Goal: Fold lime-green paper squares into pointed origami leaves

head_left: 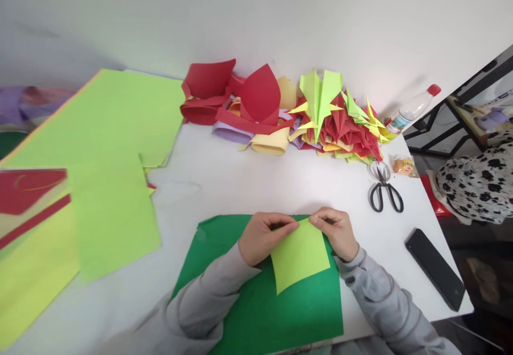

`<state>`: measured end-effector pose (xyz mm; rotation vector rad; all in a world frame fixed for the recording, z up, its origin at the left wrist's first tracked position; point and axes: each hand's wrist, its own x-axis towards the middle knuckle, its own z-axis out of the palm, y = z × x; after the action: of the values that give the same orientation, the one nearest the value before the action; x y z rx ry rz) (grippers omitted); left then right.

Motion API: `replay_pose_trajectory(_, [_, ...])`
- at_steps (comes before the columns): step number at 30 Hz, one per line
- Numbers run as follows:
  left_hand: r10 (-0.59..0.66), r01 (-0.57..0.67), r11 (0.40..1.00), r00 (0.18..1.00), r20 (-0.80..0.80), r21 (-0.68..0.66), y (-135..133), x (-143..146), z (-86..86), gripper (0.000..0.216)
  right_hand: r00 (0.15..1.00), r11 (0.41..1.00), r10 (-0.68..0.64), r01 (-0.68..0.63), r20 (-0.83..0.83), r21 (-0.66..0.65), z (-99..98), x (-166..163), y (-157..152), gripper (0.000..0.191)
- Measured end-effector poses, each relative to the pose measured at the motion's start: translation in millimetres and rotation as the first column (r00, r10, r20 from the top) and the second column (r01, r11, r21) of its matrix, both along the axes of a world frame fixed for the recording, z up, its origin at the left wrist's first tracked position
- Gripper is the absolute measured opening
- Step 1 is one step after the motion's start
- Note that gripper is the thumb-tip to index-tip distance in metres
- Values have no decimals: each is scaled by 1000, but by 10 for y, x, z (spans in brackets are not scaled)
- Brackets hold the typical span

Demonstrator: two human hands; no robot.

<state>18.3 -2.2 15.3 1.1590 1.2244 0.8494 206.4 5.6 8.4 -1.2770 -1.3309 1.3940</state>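
A strip of white table separates the folded-paper heap from the green sheet, over which, viewing remotely, I note the left hand and right hand pinching the upper edge of the lime square, its lower edge free.

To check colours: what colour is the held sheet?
The held sheet is yellow-green, clearest in head view.

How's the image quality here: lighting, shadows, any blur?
Head view: soft light, with a faint shadow on the white wall by the bottle; head view: the sheets at picture left look blurry, while the scissors and the yellow-green square are clearer; head view: the area beyond the table's right side is dark, losing detail.
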Motion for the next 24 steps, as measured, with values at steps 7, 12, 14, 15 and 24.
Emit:
replay_pose_trajectory(7, [52, -52, 999, 999, -5, -5, 98, -128, -25, 25, 991, 992, -123, 122, -52, -26, -25, 69, 64, 22])
replay_pose_trajectory(12, [103, -99, 992, 994, 43, -77, 126, -176, -36, 28, 983, 985, -172, 171, -66, -30, -37, 96, 92, 22])
replay_pose_trajectory(14, [94, -88, 991, 994, 59, -98, 132, -186, -29, 31, 981, 984, -179, 177, -71, -33, -26, 98, 100, 24])
replay_pose_trajectory(15, [74, -66, 992, 995, 72, -107, 135, -189, -24, 32, 982, 984, -176, 174, -71, -39, -19, 97, 101, 25])
replay_pose_trajectory(24, [-359, 406, 889, 905, 227, -212, 59, -90, -43, 30, 991, 988, 83, -95, -105, -119, -14, -21, 22, 26])
